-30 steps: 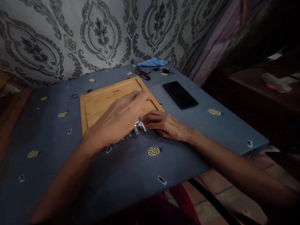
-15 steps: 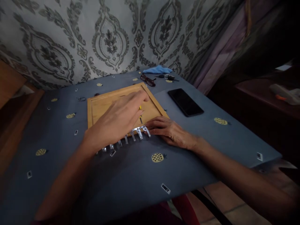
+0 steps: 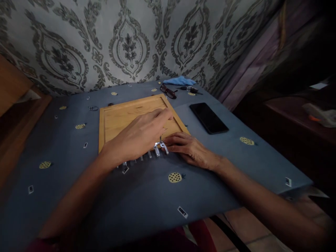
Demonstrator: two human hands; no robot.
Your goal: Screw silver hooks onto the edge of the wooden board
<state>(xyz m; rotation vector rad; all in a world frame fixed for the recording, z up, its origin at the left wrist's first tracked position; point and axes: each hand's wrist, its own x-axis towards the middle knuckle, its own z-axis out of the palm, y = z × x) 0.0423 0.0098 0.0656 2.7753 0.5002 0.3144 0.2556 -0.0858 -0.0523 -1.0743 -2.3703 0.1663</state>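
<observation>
A wooden framed board (image 3: 123,113) lies on the table. Along its near edge runs a metal hook rail (image 3: 157,150) with several hooks hanging towards me. My left hand (image 3: 139,133) reaches over the board, fingers closed round a small screwdriver (image 3: 160,139). Only its thin shaft shows, upright over the rail's right end; the fingers hide its handle. At the board's near right corner, my right hand (image 3: 195,150) has its fingers pressed together on the end of the hook rail. My left hand covers part of the rail.
A black phone (image 3: 209,118) lies right of the board. Behind are glasses (image 3: 168,91), keys (image 3: 193,89) and a blue cloth (image 3: 180,81). A small metal ring-like piece (image 3: 93,108) lies at the left. Wooden furniture (image 3: 23,122) stands beside the table's left edge.
My left hand has moved slightly right, bringing the screwdriver's tip down to the rail's right end; its yellow handle is now hidden. My right hand stays at the corner. The view has shifted slightly.
</observation>
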